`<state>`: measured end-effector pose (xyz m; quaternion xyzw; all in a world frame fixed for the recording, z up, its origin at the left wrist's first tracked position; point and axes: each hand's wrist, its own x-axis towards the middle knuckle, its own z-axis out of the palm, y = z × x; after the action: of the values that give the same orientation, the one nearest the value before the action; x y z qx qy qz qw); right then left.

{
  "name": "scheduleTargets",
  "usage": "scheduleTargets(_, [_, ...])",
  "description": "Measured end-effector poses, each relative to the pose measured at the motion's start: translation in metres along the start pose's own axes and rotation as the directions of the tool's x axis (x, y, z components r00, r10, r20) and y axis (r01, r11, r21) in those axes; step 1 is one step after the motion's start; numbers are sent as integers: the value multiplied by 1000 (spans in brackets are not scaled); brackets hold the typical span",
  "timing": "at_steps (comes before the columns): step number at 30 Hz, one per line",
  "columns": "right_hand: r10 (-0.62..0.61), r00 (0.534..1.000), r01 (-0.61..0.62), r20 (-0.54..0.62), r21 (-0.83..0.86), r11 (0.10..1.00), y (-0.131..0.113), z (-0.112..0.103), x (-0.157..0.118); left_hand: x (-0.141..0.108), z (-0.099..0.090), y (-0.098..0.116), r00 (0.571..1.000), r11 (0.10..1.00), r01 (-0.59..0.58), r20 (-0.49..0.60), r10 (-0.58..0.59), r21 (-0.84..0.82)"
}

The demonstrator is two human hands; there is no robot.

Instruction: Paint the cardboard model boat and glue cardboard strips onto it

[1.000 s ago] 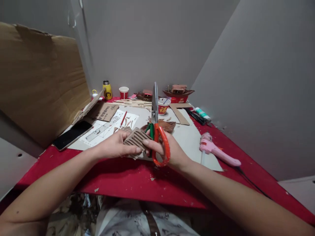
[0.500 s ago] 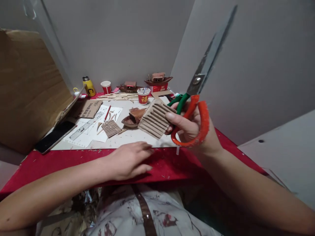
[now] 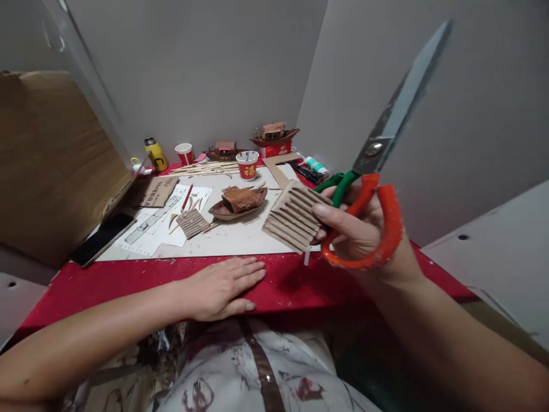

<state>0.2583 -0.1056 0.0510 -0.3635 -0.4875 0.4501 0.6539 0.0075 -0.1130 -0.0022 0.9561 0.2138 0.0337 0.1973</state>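
Note:
My right hand (image 3: 360, 229) is raised over the right side of the table, closed on a pair of scissors (image 3: 373, 151) and a piece of corrugated cardboard (image 3: 294, 217). The thumb pinches the ridged cardboard, while the scissors, with one green and one orange handle, point up and right with blades together. My left hand (image 3: 225, 286) lies flat on the red cloth (image 3: 128, 283) at the table's front, fingers stretched out and holding nothing. Beyond it a small brown model boat (image 3: 240, 203) sits on the white board (image 3: 171, 252). Another corrugated piece (image 3: 193, 223) lies left of the boat.
Behind stand a paper cup (image 3: 247, 167), two more model boats (image 3: 274, 133) and a yellow bottle (image 3: 155, 154). Thin wooden sticks (image 3: 206, 169) lie at the back. On the left are a phone (image 3: 103, 239), a ruler (image 3: 152, 220), a red pencil (image 3: 186, 197) and a large cardboard sheet (image 3: 55, 166).
My right hand has moved right with the scissors and cardboard, uncovering more of the boat. My left hand has settled flatter on the red cloth. The view has shifted slightly.

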Motion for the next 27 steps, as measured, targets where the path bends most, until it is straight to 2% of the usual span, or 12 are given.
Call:
scheduleTargets(2, [20, 999, -19, -38, 16, 1000, 1, -1, 3, -34, 0, 3, 992, 992, 124, -37, -123, 14])
scheduleTargets(4, [53, 997, -52, -58, 23, 998, 5, 0, 6, -74, 4, 6, 959, 970, 235, -175, -222, 54])
scheduleTargets(6, [83, 995, -82, -59, 18, 996, 9, 2, 9, -120, 8, 9, 882, 933, 343, -380, -278, 114])
scheduleTargets(8, [99, 994, -99, -37, 12, 995, 14, 4, 12, -167, 9, 13, 771, 840, 514, -522, -364, 175])
scheduleTargets(11, [122, 992, -122, 11, 18, 992, 20, 11, 20, -226, 2, 23, 648, 612, 741, -534, -543, 277])
scheduleTargets(13, [139, 990, -140, 35, 7, 990, 21, 16, 26, -246, -6, 31, 560, 471, 826, -548, -622, 310])
scheduleTargets(15, [147, 987, -147, 59, -4, 989, 20, 20, 31, -245, -12, 38, 444, 385, 892, -612, -654, 235])
scheduleTargets(17, [144, 986, -144, 83, -7, 989, 20, 24, 34, -224, -15, 40, 408, 458, 883, -651, -640, 102])
scheduleTargets(19, [138, 985, -139, 99, -4, 990, 22, 28, 35, -188, -13, 38, 502, 622, 782, -624, -599, 33])
scheduleTargets(21, [139, 985, -139, 99, -7, 990, 27, 31, 35, -146, -9, 30, 665, 776, 627, -566, -488, 68])
scheduleTargets(23, [153, 984, -152, 87, -18, 988, 34, 33, 34, -104, -8, 16, 764, 830, 539, -498, -410, 144])
scheduleTargets(27, [170, 980, -163, 105, -68, 984, 47, 28, 33, -41, -16, -21, 778, 838, 524, -485, -400, 150])
